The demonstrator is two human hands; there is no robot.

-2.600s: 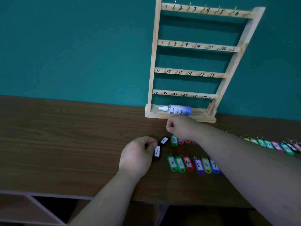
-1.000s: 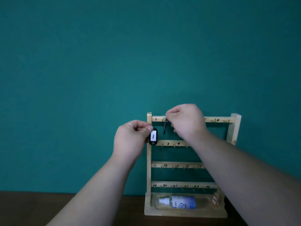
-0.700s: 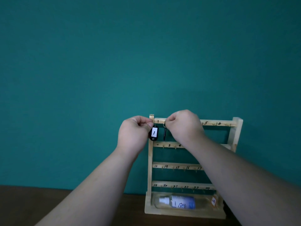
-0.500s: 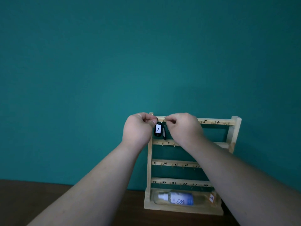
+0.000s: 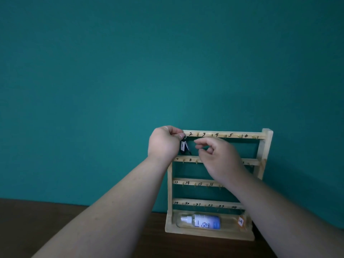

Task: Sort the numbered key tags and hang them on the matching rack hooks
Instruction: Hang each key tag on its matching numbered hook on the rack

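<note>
Your left hand (image 5: 163, 143) pinches the ring (image 5: 184, 137) of the black tag (image 5: 183, 147) at the rack's (image 5: 266, 146) top-left corner — seat it fully over the hidden hook before releasing, and let your right hand (image 5: 217, 157), loosely open and empty under the top rail (image 5: 223, 135), steady it.

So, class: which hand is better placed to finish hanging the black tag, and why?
Left. The left hand pinches the ring of the black tag at the top left of the rack; the right hand, further right, holds nothing.
</note>
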